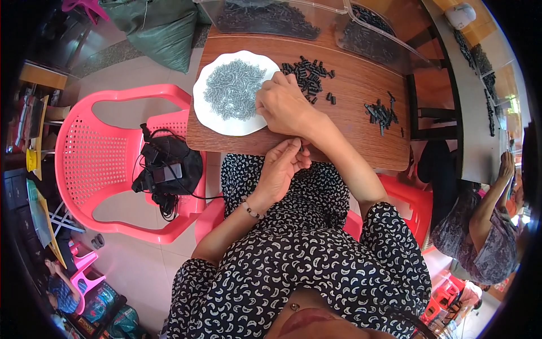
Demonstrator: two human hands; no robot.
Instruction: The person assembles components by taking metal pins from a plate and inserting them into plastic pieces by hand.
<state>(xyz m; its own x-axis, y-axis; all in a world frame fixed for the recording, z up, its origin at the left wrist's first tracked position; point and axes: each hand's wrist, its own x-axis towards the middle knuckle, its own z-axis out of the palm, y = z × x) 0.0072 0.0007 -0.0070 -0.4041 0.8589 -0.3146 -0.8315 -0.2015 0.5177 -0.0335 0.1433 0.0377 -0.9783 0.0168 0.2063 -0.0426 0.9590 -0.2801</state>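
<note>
A white plate [240,129] with a wavy rim stands on the table's left part, heaped with small silvery coil-like pieces [232,87], apparently springs. Over its right side, my right hand [289,106] has its fingers bent down and drawn together at the pieces; the fingertips are hidden. My left hand [280,165], closer to me at the table's front edge, pinches a small black piece [302,149] that the fingers mostly cover. Beyond my right hand lies a pile of short black cylinders [307,74]. Farther right is a smaller pile of slimmer black parts [383,114].
Clear plastic bins [265,20] of black parts line the wooden table's [355,141] far side. To the left, a pink chair [99,150] holds a black bag with cables [169,166]. A green sack [164,39] stands behind it. Another person [480,231] sits at the right.
</note>
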